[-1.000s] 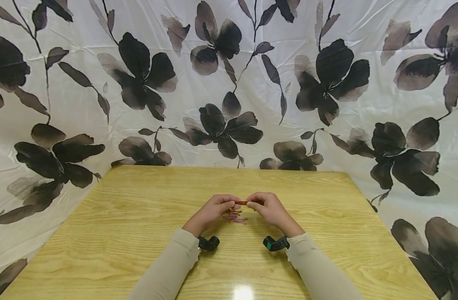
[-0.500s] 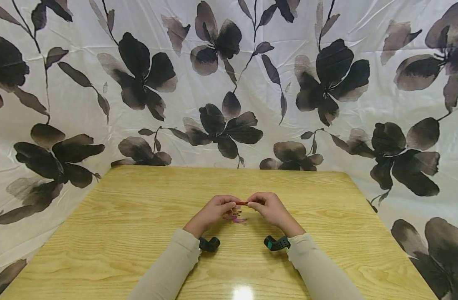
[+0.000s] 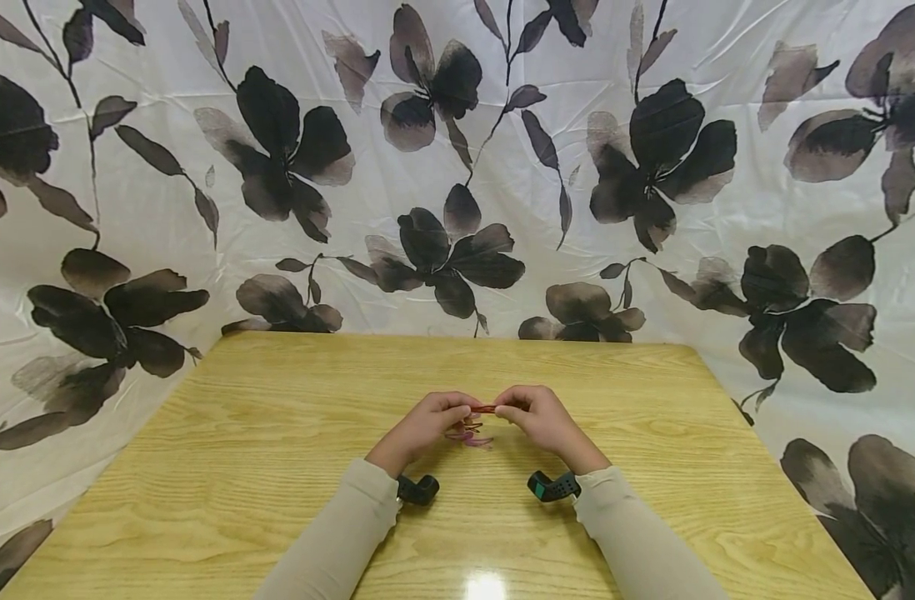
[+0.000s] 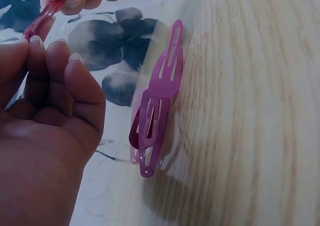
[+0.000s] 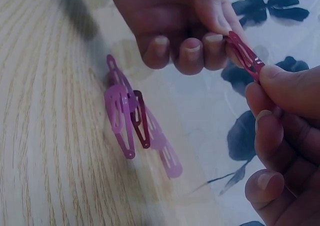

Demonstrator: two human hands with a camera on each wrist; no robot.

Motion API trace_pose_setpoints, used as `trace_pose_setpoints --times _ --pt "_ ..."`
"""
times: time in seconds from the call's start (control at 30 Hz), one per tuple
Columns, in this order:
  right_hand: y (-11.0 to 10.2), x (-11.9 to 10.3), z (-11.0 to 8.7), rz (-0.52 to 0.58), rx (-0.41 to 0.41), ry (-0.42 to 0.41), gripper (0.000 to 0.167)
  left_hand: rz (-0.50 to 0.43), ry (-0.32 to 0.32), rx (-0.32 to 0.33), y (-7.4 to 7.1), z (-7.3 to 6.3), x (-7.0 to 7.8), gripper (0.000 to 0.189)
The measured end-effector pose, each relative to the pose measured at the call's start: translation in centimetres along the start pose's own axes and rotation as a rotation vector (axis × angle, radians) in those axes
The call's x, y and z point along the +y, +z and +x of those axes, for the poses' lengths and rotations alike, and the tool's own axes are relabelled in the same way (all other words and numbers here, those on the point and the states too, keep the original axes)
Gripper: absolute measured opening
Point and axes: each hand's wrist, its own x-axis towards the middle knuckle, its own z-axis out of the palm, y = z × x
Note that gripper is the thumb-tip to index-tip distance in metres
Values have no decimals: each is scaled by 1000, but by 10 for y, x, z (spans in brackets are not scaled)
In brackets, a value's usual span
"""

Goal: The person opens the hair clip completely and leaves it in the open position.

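Observation:
A red snap hair clip [image 5: 246, 57] is held in the air between my two hands, its far end glossy. Finger and thumb of my left hand [image 3: 425, 421] pinch one end. My right hand [image 3: 538, 419] pinches the other end the same way. Below them, several snap hair clips lie overlapping on the table. The left wrist view shows a purple hair clip [image 4: 165, 87] at the front of this pile. A dark red hair clip [image 5: 144, 131] and a pale pink hair clip [image 5: 172, 167] lie among them in the right wrist view. Whether the held clip is snapped closed cannot be told.
The wood-grain table [image 3: 277, 467] reaches to a white cloth [image 3: 457, 167] with dark flowers, which hangs behind and along both sides. Each wrist carries a black strap device, the left one [image 3: 418, 489] and the right one [image 3: 551, 487].

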Motion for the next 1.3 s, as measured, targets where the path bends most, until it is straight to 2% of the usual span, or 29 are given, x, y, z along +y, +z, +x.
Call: trace_pose_setpoints --times 0.3,0.53,0.8,1.07,1.3 --pt "0 -1 0 -13 -6 -11 15 -10 -3 5 1 1 -2 29" --pt "-1 2 0 23 -2 -14 15 -11 -8 10 2 1 -3 30" --pt "-2 5 0 10 14 -1 11 18 4 48 1 1 0 26" --pt "0 4 0 -41 17 -11 8 146 4 90 -3 -2 2 16" --pt "3 4 -1 -48 7 -41 8 318 3 98 -7 -6 8 10"
